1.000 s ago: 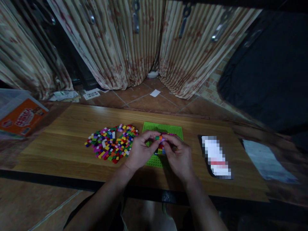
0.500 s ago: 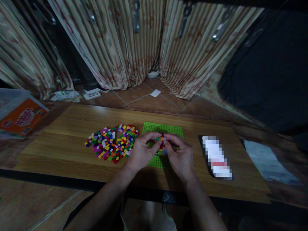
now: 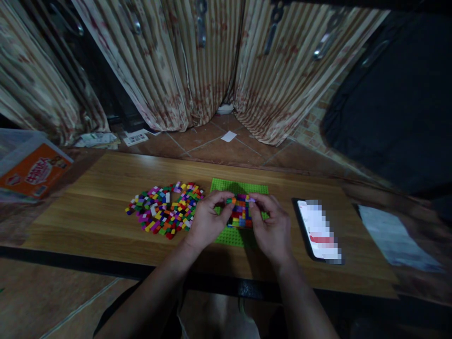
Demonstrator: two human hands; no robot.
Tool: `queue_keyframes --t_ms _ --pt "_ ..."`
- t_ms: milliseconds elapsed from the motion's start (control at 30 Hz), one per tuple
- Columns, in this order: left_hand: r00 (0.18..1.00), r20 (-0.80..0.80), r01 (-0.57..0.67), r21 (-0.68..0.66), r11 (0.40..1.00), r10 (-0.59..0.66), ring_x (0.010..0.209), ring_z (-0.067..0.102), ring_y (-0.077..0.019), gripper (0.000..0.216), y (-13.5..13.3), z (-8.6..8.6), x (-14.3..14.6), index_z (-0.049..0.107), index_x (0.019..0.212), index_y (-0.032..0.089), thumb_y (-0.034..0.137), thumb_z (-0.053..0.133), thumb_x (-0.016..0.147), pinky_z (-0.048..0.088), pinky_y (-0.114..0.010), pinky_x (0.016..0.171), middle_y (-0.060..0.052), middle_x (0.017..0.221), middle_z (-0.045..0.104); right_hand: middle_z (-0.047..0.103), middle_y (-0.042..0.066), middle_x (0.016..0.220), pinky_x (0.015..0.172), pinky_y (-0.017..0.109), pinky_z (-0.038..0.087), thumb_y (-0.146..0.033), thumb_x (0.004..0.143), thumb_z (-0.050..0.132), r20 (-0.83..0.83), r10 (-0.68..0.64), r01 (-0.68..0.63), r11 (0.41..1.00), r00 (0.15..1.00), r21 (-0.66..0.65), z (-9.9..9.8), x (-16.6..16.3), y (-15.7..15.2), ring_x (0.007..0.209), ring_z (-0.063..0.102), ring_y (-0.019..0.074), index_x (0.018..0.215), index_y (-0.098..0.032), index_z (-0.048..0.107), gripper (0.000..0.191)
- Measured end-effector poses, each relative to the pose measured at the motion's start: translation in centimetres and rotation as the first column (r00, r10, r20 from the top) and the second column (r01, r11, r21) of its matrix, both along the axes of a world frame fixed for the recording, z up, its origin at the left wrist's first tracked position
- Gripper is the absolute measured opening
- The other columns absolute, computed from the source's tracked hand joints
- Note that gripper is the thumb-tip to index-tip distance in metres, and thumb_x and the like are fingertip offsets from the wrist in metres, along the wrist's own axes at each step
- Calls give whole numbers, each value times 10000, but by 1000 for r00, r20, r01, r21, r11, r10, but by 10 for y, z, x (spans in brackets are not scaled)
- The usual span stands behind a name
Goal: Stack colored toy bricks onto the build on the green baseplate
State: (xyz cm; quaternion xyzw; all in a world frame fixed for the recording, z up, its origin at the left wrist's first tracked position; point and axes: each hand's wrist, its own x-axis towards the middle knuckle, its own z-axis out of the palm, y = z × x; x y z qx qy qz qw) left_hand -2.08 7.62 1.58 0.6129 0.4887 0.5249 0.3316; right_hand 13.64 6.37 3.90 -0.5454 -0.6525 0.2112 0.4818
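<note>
My left hand [image 3: 211, 217] pinches small toy bricks, green and orange [image 3: 231, 200], between thumb and forefinger. Opposite it, my right hand [image 3: 272, 223] is closed on a light purple brick [image 3: 252, 200]. Between the two hands a block of joined multicoloured bricks [image 3: 242, 212] shows, in red, yellow, blue and orange. Under the hands lies a bright green studded baseplate [image 3: 240, 183], its middle partly covered by them. Left of my left hand spreads a pile of loose coloured bricks [image 3: 165, 209].
A phone [image 3: 316, 230] with a lit, partly blurred screen lies on the wooden table [image 3: 106, 188] to the right. Beyond the right end is a pale sheet [image 3: 399, 240]. A clear container with an orange label [image 3: 37, 172] stands at left. Striped curtains [image 3: 169, 70] hang behind.
My hands have moved apart. The light purple brick has gone right with my right hand, away from the green and orange bricks, and more of the multicoloured block shows between them.
</note>
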Motion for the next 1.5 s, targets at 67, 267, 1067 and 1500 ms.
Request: queue_keyframes --t_ms 67,267,1067,1500 --pt "1000 9 -6 -3 1000 6 791 649 -147 187 0 -1 -1 707 983 198 237 660 806 531 -270 760 -34 882 701 704 44 918 746 319 525 -334 874 571 -62 -48 45 998 997 -49 -2 6 2 818 657 181 971 -221 691 191" --pt "1000 27 -6 -5 1000 6 799 652 -150 192 2 -2 -2 706 981 199 253 673 800 530 -273 758 -35 881 707 744 51 892 756 362 541 -383 746 709 -314 -231 186 968 921 -169 -6 25 10 819 681 207 915 -198 726 251" --pt "1000 -30 -3 -8 1000 3 816 666 -150 190 2 -2 -3 700 992 197 250 657 815 538 -279 779 -36 925 716 756 19 798 693 344 526 -378 617 800 -415 -75 -136 879 907 -457 -12 38 11 714 654 172 821 -239 775 248" --pt "999 -54 -4 28 1000 5 802 661 -139 168 2 -2 -2 687 979 188 218 642 821 542 -264 759 -30 910 706 704 -5 660 495 245 353 -314 501 831 -476 -227 -86 831 850 -549 -7 35 11 537 500 105 706 -233 765 231"
